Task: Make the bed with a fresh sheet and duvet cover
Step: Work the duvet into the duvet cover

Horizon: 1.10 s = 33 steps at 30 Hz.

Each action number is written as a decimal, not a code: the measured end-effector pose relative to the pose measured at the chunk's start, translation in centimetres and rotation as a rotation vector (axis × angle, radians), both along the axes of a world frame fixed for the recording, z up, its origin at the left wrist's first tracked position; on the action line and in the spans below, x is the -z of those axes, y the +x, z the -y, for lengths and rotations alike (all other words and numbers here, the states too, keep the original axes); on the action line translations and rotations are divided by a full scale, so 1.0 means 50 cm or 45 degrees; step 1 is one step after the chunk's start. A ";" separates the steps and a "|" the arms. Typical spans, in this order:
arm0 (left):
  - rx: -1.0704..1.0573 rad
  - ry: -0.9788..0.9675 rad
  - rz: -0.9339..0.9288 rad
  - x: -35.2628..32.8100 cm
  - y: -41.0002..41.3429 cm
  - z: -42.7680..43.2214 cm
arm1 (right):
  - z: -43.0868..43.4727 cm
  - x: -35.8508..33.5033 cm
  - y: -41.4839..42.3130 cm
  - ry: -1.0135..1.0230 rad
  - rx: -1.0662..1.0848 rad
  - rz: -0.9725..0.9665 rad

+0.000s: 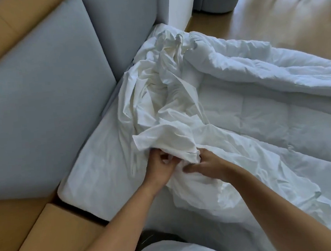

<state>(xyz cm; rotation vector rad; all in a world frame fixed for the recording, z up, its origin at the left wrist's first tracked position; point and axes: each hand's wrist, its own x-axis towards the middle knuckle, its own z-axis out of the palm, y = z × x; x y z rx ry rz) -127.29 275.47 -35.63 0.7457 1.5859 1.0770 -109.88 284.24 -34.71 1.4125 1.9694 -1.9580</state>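
1. A crumpled cream cotton duvet cover (165, 105) lies heaped along the left part of the bed, on top of a white quilted duvet (259, 113) that spreads to the right.
2. The left hand (160, 165) grasps the cover's near end, its fingers curled round a fold of cloth.
3. The right hand (206, 164) is just beside it, its fingers dug into the same bunch and gripping it. The rest of the cover runs away from both hands towards the far corner.
4. A white fitted sheet (96, 167) shows left of the cover, beside the pale blue padded headboard (38, 100).
5. A brown cardboard box (50, 235) stands at lower left.
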 end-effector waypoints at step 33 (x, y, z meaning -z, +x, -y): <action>-0.397 0.240 -0.367 -0.042 0.096 0.049 | -0.109 -0.011 0.106 0.343 0.159 -0.013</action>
